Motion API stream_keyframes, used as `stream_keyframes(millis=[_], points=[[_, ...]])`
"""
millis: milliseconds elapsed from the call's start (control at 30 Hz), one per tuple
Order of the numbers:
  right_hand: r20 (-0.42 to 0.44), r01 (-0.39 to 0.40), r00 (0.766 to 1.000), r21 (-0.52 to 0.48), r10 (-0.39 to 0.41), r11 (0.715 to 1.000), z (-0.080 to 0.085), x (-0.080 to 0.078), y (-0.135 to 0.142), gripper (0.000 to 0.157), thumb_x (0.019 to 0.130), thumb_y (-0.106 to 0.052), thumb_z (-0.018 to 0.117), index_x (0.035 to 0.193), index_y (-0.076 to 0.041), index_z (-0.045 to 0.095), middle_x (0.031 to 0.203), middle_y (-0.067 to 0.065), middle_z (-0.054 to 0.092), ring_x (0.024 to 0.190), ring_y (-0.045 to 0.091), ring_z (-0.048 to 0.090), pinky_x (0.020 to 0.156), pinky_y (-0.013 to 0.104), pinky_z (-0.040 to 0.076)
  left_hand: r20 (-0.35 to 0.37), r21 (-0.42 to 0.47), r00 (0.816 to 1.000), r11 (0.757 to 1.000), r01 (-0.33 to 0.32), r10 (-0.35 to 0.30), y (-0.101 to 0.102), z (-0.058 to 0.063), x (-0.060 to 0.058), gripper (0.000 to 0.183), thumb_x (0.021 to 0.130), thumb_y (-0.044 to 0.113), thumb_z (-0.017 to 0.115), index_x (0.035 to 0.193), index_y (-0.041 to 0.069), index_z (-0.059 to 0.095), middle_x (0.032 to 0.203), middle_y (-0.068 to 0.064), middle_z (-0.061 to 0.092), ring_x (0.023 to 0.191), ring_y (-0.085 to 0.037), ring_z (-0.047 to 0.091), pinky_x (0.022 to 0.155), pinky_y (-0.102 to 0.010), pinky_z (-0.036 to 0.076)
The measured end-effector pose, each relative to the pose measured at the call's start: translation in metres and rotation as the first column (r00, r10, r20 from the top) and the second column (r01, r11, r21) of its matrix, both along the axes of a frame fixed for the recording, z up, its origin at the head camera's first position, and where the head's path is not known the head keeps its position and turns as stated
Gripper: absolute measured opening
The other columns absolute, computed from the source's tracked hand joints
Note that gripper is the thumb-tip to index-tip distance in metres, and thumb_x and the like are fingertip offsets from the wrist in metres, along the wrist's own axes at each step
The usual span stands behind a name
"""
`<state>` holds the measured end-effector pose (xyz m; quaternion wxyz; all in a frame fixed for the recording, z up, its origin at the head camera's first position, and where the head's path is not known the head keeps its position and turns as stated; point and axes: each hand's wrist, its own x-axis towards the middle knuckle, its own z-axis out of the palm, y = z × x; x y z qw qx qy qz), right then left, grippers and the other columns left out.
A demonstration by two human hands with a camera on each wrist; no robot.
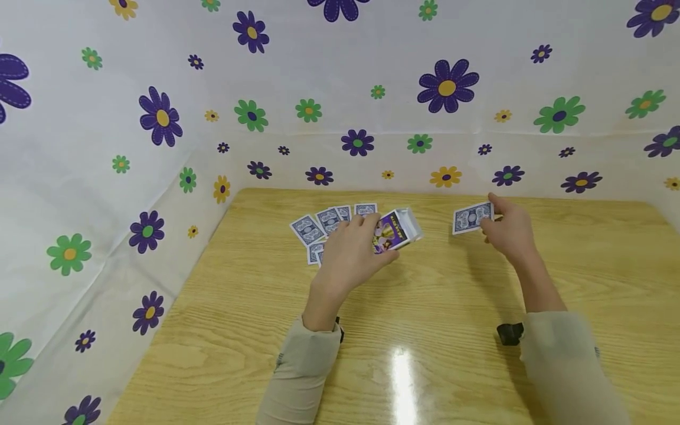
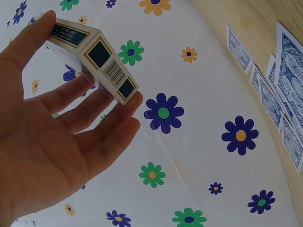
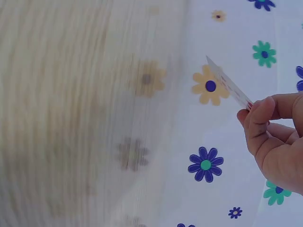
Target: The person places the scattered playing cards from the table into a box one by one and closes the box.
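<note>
My left hand grips a small playing card box with a purple front, its top flap raised toward the right. In the left wrist view the box's barcode end shows, held between thumb and fingers. Out to the right, my right hand pinches one playing card by its edge, the blue patterned back facing up. The right wrist view shows that card almost edge-on. Several playing cards lie face down on the table beyond the left hand, which hides part of them.
The wood-grain table ends at the back and left against a white cloth printed with purple, green and yellow flowers. A black strap shows at the right sleeve. Light glares on the table near the front.
</note>
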<state>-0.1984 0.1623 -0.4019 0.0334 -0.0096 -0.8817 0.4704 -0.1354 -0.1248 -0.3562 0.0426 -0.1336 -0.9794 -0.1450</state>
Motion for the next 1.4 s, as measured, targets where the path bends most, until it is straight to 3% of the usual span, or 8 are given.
stream_keyframes(millis=[200, 300, 467, 600, 733, 1033, 1267, 1400], points=[[0.022, 0.078, 0.997, -0.194, -0.075, 0.978, 0.001, 0.016, 0.003, 0.065, 0.094, 0.003, 0.047, 0.154, 0.0, 0.024, 0.136, 0.032, 0.05, 0.064, 0.003, 0.052, 0.056, 0.017, 0.052, 0.02, 0.0, 1.0, 1.0, 0.003, -0.003, 0.003, 0.0, 0.0, 0.076, 0.085, 0.052, 0.074, 0.143, 0.01, 0.049, 0.122, -0.011, 0.063, 0.104, -0.028, 0.059, 0.084, -0.039, 0.052], [0.035, 0.135, 0.991, -0.332, -0.131, 0.934, 0.001, 0.023, 0.007, 0.065, 0.095, 0.004, 0.046, 0.156, -0.003, 0.023, 0.137, 0.03, 0.049, 0.061, 0.001, 0.052, 0.055, 0.015, 0.051, 0.026, 0.002, 1.0, 1.0, 0.012, -0.012, 0.006, 0.002, 0.0, 0.076, 0.085, 0.052, 0.073, 0.143, 0.01, 0.049, 0.12, -0.01, 0.063, 0.101, -0.027, 0.058, 0.083, -0.038, 0.052], [0.035, 0.168, 0.984, -0.529, -0.177, 0.831, 0.008, 0.027, 0.01, 0.063, 0.095, 0.007, 0.048, 0.155, 0.0, 0.028, 0.13, 0.032, 0.048, 0.058, 0.005, 0.057, 0.053, 0.017, 0.053, 0.011, -0.014, 1.0, 1.0, 0.008, -0.008, 0.007, 0.005, 0.001, 0.076, 0.085, 0.053, 0.074, 0.143, 0.01, 0.049, 0.121, -0.011, 0.063, 0.101, -0.026, 0.059, 0.083, -0.038, 0.052], [0.062, 0.193, 0.98, -0.558, -0.192, 0.807, 0.014, 0.031, 0.009, 0.06, 0.097, 0.004, 0.048, 0.154, 0.001, 0.029, 0.136, 0.035, 0.044, 0.058, 0.005, 0.059, 0.053, 0.017, 0.054, 0.003, -0.026, 1.0, 1.0, 0.003, -0.003, 0.005, 0.005, 0.002, 0.076, 0.084, 0.052, 0.074, 0.143, 0.01, 0.05, 0.124, -0.012, 0.063, 0.103, -0.027, 0.059, 0.087, -0.04, 0.052], [0.073, 0.206, 0.977, -0.548, -0.199, 0.811, 0.019, 0.036, 0.007, 0.059, 0.098, 0.001, 0.049, 0.154, 0.001, 0.029, 0.141, 0.035, 0.042, 0.061, 0.005, 0.059, 0.055, 0.016, 0.053, 0.004, -0.02, 1.0, 1.0, 0.003, -0.003, 0.003, 0.003, 0.002, 0.076, 0.084, 0.052, 0.075, 0.142, 0.009, 0.05, 0.123, -0.012, 0.063, 0.102, -0.029, 0.058, 0.086, -0.042, 0.052], [-0.014, 0.121, 0.988, -0.55, -0.153, 0.826, 0.023, 0.044, 0.0, 0.057, 0.096, 0.005, 0.048, 0.151, 0.006, 0.032, 0.142, 0.039, 0.042, 0.07, 0.002, 0.068, 0.06, 0.017, 0.056, 0.009, -0.037, 1.0, 0.999, 0.006, -0.006, 0.005, 0.0, 0.003, 0.076, 0.084, 0.052, 0.075, 0.142, 0.009, 0.051, 0.122, -0.012, 0.063, 0.1, -0.028, 0.058, 0.086, -0.04, 0.051], [-0.1, 0.073, 0.988, -0.388, -0.12, 0.919, 0.034, 0.051, -0.012, 0.056, 0.096, 0.004, 0.049, 0.151, 0.003, 0.036, 0.138, 0.031, 0.053, 0.076, 0.002, 0.067, 0.061, 0.018, 0.056, 0.01, -0.034, 1.0, 0.999, 0.011, -0.01, 0.008, -0.001, 0.001, 0.077, 0.084, 0.053, 0.074, 0.143, 0.009, 0.05, 0.126, -0.011, 0.062, 0.106, -0.029, 0.058, 0.092, -0.042, 0.05], [-0.139, 0.056, 0.984, -0.362, -0.113, 0.93, 0.038, 0.054, -0.016, 0.055, 0.096, 0.005, 0.048, 0.15, 0.0, 0.039, 0.136, 0.028, 0.055, 0.075, 0.002, 0.066, 0.059, 0.016, 0.054, 0.007, -0.027, 1.0, 0.999, 0.017, -0.017, 0.009, -0.001, 0.002, 0.077, 0.084, 0.052, 0.075, 0.143, 0.009, 0.05, 0.129, -0.012, 0.062, 0.108, -0.03, 0.059, 0.093, -0.043, 0.05]])
